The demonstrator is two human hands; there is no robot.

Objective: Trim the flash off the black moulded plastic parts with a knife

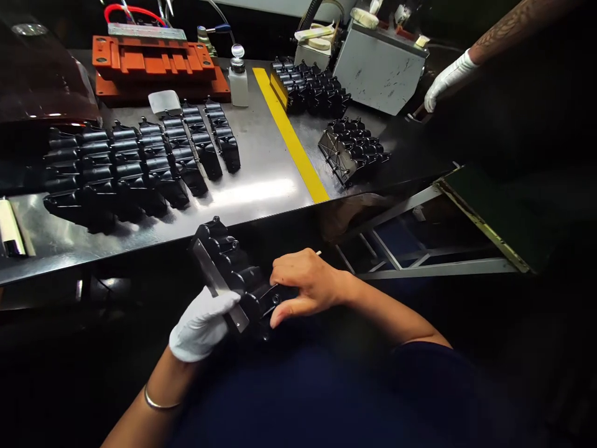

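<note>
My left hand [203, 326], in a white glove, grips a black moulded plastic part [236, 264] with rounded ribs, tilted in front of the bench edge. A flat grey strip [217, 283] runs along its left side, under my gloved thumb. My bare right hand [305, 286] is closed at the part's right end. A thin stick-like tool [319, 253] with a pale end pokes out behind its knuckles; the rest is mostly hidden by the fingers. Several similar black parts [125, 162] stand in a row on the bench beyond my left hand.
The metal bench [265, 186] carries a yellow stripe [291, 134], more black parts [354, 146], an orange fixture [153, 62], a pump bottle [239, 84] and a grey box [380, 68]. A co-worker's gloved hand [448, 81] is at right, above a green-topped stool [485, 218].
</note>
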